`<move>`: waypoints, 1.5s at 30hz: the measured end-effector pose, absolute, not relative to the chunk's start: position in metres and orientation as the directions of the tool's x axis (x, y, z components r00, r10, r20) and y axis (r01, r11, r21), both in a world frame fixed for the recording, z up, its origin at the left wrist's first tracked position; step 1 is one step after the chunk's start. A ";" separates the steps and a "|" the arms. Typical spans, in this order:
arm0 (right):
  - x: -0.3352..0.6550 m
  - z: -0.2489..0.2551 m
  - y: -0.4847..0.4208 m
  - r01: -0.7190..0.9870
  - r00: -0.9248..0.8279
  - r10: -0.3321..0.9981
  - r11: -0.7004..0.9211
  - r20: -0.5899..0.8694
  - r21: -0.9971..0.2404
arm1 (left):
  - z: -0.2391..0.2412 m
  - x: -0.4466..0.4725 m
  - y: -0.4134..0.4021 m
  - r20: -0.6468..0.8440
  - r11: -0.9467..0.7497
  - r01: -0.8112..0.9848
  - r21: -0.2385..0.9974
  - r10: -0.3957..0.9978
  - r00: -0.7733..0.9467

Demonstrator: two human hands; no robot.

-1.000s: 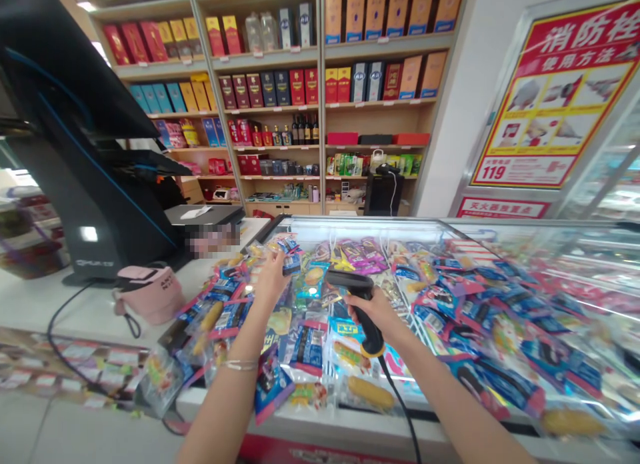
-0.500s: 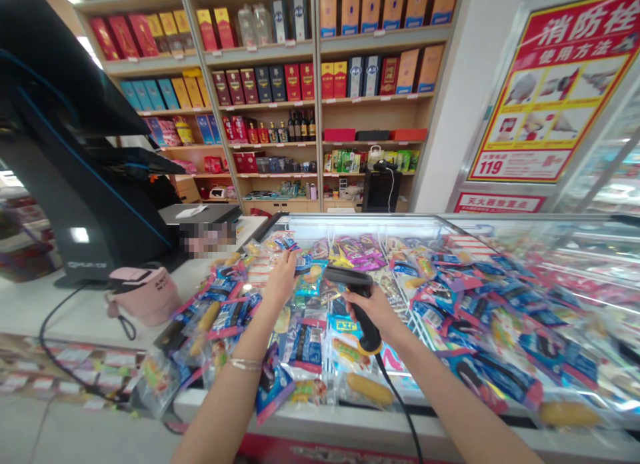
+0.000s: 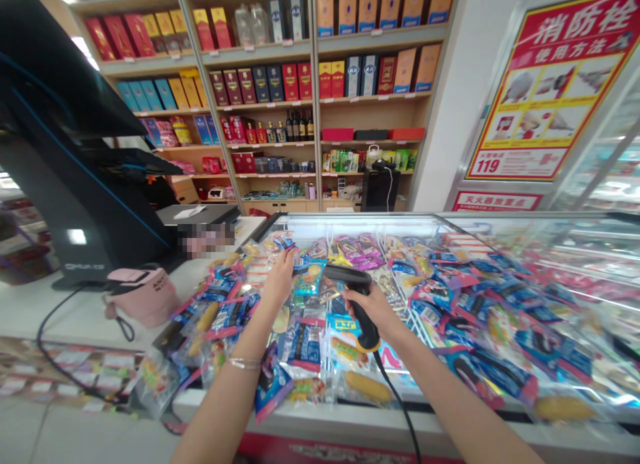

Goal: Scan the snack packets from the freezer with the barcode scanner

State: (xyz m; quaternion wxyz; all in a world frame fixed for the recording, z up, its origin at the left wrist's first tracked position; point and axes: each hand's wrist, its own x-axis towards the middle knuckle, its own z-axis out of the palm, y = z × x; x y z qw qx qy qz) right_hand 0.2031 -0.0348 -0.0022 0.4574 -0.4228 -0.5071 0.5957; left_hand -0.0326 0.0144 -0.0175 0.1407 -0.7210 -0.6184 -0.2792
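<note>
The scanner (image 3: 367,327) is above the packets in the freezer (image 3: 305,424), with its head turned toward the left hand. The right hand (image 3: 374,309) is wrapped around its handle, and this grip looks firm. The left hand (image 3: 281,277) has its fingers bent at a small blue packet (image 3: 301,262); I cannot tell whether they pinch it or only touch it. If this hold is loose, the slippery wrapping could slide away.

Just beside is a teal packet (image 3: 310,281), near the scanner's head. Because the packets lie so close, the scanner could read a neighbour by mistake, or shiny film could spoil the reading.

From the handle a black cable (image 3: 397,387) runs down over the front edge, close to a yellow packet (image 3: 367,387). A sudden pull could make it catch and drag this packet. Farther to the left, a dark blue packet (image 3: 273,389) leans over the edge; the left forearm, being so near, could knock it down.
</note>
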 end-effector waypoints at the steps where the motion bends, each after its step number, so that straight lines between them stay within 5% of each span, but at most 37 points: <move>1: 0.203 -0.003 -0.035 -0.117 -0.224 0.974 -0.070 -0.042 -0.991 | -0.017 -0.032 0.014 0.572 -0.191 0.971 0.144 0.817 0.076; 13: 0.218 0.019 -0.032 -0.299 -0.229 0.970 -0.152 -0.084 -0.942 | 0.002 -0.033 0.005 0.554 -0.048 0.996 0.070 0.832 0.001; 22: 0.356 0.059 -0.050 -0.425 0.051 0.999 0.016 -0.007 -0.905 | 0.063 0.076 0.014 0.637 -0.286 0.958 0.003 0.739 0.219; 27: 0.439 0.028 -0.064 -0.472 0.259 0.959 0.023 -0.114 -0.881 | 0.060 0.171 0.028 0.481 -0.347 0.932 0.107 0.838 0.256; 34: 0.507 -0.015 -0.073 -0.614 0.314 0.926 0.031 -0.208 -0.789 | 0.026 0.238 0.047 0.263 -0.234 0.932 0.277 0.951 0.161; 45: 0.518 -0.033 -0.069 -0.685 0.337 0.920 0.093 -0.201 -0.722 | -0.023 0.264 0.080 0.334 -0.580 0.744 0.333 0.810 0.482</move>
